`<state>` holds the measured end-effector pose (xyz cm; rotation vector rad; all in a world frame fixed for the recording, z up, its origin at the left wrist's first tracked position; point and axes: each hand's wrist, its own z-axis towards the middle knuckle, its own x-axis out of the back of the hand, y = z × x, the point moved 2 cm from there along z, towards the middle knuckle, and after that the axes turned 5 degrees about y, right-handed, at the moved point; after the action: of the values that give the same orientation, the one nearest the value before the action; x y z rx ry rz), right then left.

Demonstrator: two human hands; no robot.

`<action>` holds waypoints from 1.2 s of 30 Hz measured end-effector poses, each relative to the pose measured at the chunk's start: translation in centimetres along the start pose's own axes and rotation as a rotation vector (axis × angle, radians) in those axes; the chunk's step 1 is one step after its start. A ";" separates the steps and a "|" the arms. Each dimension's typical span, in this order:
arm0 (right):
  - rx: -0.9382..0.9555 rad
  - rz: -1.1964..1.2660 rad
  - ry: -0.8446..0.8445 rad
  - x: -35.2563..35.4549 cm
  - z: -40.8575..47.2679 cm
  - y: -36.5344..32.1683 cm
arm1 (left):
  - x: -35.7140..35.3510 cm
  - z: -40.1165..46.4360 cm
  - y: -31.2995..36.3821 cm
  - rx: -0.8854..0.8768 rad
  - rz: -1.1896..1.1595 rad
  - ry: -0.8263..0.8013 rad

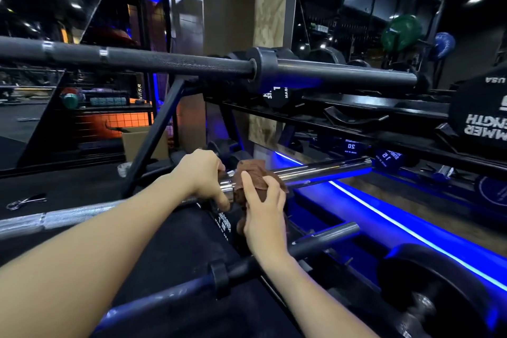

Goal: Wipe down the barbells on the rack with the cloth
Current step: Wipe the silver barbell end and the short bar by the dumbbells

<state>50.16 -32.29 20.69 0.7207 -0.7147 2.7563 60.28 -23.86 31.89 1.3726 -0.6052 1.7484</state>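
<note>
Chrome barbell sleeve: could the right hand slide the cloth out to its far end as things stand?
Probably yes. The right hand already holds the brown cloth around the chrome barbell sleeve, and nothing sits on the bare sleeve beyond it.

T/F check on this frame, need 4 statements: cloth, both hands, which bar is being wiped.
1. The brown cloth is wrapped on the chrome barbell. True.
2. The right hand is empty. False: it grips the cloth.
3. The left hand holds the chrome barbell at its collar. True.
4. Both hands are on the black barbell at the top. False: nothing touches it; they work on the chrome one below.
</note>
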 end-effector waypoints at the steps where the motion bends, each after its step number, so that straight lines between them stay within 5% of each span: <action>1: -0.019 0.007 0.018 0.1 0.2 0.7 | 0.1 0.0 -0.1 0.017 -0.034 -0.032; 10: -0.290 -0.012 0.067 3.0 2.5 4.8 | 0.2 1.0 -1.9 0.064 -0.265 -0.200; 15: 0.006 0.019 0.037 0.7 0.6 -1.1 | 0.3 1.0 -2.0 0.068 -0.342 -0.241; 21: 0.130 -0.017 -0.074 1.2 0.7 -0.9 | 0.6 0.2 -0.3 -0.002 -0.284 -0.229; 28: -0.049 0.011 0.012 2.8 2.3 5.8 | -2.0 1.0 4.9 -0.190 0.011 0.083; 36: -0.281 0.005 0.062 4.8 5.3 13.4 | -5.4 3.2 10.3 -0.278 0.269 0.241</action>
<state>44.02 -46.15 21.75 0.5712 -1.0620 2.5931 53.96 -33.69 28.84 0.9064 -0.8903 1.9197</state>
